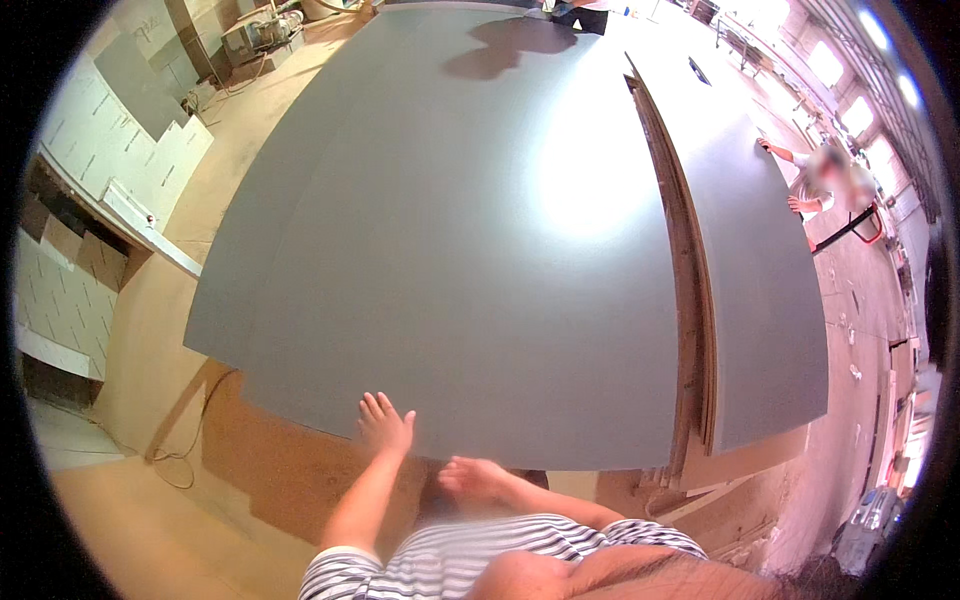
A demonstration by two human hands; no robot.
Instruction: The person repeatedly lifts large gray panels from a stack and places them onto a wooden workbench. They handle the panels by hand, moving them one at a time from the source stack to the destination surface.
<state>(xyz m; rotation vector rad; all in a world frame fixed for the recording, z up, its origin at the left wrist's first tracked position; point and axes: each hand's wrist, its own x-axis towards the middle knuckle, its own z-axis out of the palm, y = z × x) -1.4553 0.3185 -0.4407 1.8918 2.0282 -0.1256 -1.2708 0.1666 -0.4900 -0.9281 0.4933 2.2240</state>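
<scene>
A large glossy grey panel (pixel 430 260) lies flat before me, its near edge close to my body. My left hand (pixel 385 425) rests on its surface by the front edge, palm down, fingers spread and holding nothing. Just to the right and nearer to me, my right hand (pixel 475 477) is at the panel's front edge, turned leftward with its fingers loosely extended. I cannot tell whether those fingers press on the edge. Nothing shows in that hand.
A narrower stack of grey panels (pixel 765 330) stands across a gap on the right. A co-worker's hands (pixel 800 204) touch its far-right edge. Another person (pixel 585 18) is at the far end. Pale boards (pixel 120 125) lean at the left; a cord (pixel 180 457) lies on the floor.
</scene>
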